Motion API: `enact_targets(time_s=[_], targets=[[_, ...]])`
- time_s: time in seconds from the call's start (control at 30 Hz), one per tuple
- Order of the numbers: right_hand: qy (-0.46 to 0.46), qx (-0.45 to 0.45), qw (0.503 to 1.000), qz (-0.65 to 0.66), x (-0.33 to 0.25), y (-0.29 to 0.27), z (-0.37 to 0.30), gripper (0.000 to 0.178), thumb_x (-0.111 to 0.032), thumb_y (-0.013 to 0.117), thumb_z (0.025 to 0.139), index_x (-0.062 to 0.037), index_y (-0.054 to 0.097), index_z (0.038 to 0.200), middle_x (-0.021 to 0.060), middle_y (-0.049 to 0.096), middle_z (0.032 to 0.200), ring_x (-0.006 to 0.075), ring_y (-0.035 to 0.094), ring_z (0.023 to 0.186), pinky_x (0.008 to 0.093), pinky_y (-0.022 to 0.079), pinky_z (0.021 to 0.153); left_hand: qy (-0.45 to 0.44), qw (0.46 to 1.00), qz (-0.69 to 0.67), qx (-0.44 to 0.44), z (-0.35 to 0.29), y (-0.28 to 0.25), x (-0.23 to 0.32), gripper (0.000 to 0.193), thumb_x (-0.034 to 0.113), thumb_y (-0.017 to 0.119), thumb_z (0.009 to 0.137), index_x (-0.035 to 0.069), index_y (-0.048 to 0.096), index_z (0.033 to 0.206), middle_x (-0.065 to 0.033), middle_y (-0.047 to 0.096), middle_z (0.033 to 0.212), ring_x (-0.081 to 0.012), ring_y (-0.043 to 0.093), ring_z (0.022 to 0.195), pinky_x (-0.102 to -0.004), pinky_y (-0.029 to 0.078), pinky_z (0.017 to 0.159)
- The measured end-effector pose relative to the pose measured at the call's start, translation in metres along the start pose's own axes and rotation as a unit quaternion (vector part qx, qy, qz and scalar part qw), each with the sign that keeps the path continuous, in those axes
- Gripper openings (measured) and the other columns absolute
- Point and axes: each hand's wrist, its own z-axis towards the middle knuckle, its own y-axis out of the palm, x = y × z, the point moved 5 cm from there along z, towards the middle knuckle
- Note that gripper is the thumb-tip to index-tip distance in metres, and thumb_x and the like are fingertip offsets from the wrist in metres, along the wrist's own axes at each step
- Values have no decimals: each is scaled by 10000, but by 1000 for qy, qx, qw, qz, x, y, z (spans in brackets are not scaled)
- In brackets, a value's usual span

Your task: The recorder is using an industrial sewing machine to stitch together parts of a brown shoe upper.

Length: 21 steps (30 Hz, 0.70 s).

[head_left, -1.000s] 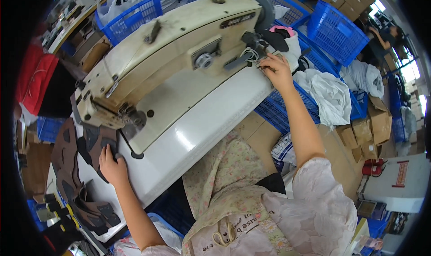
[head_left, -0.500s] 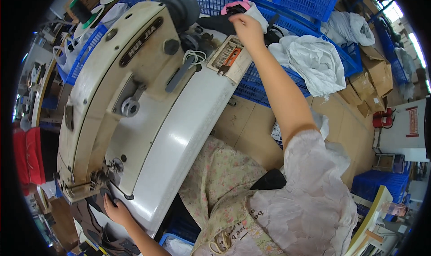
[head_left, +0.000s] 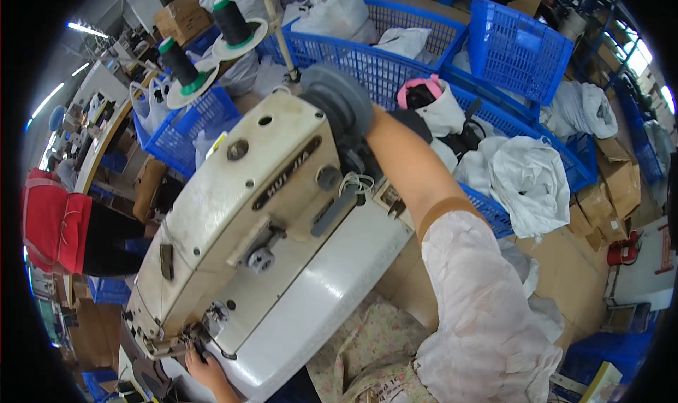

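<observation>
A cream sewing machine (head_left: 226,198) stands on a white table (head_left: 318,297), slanting from the lower left to the upper middle. At its needle end, my left hand (head_left: 203,371) has thumb and fingers closed around a dark fabric piece (head_left: 200,352) by the presser foot. More dark grey-brown cut pieces (head_left: 152,376) lie beside that hand. My right forearm (head_left: 409,163) reaches up to the grey handwheel (head_left: 342,103) at the machine's far end. The wheel hides my right hand, so its fingers do not show. A coil of white cord (head_left: 357,182) hangs on the machine's near side.
Behind the machine stand blue plastic crates (head_left: 417,67) holding white bags. A white sack (head_left: 519,180) lies over a crate at right. Two black thread spools (head_left: 233,21) are at the upper left. A person in red (head_left: 56,219) is farther left.
The view has shifted, showing more of the area behind the machine. My right hand has gone from above the table's far end to behind the handwheel. My left hand stays by the presser foot.
</observation>
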Motion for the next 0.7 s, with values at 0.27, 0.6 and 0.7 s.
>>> enact_targets(time_s=[0.27, 0.6, 0.7], targets=[[291, -125, 948, -36, -98, -18, 18, 522, -405, 590, 832, -106, 569, 1260, 221, 652, 1130, 399, 619, 1056, 436, 452, 961, -38, 999, 34, 11, -16, -32, -13, 492, 54, 486, 742, -20, 598, 1216, -210, 598, 1239, -387, 549, 1148, -440, 409, 1009], [360, -95, 928, 29, -60, -35, 16, 492, -354, 669, 752, 39, 654, 1048, 290, 652, 1051, 436, 641, 976, 449, 510, 841, -43, 998, 26, 29, -12, -33, -5, 530, 24, 517, 711, 22, 600, 1235, -206, 610, 1196, -392, 560, 1094, -449, 425, 975], [366, -86, 925, 56, -55, -60, 11, 471, -338, 689, 722, 60, 683, 972, 295, 659, 1019, 435, 651, 952, 453, 523, 805, -10, 999, 10, 40, -7, -20, -7, 502, 17, 506, 701, -28, 604, 1191, -218, 619, 1182, -398, 558, 1103, -454, 420, 984]])
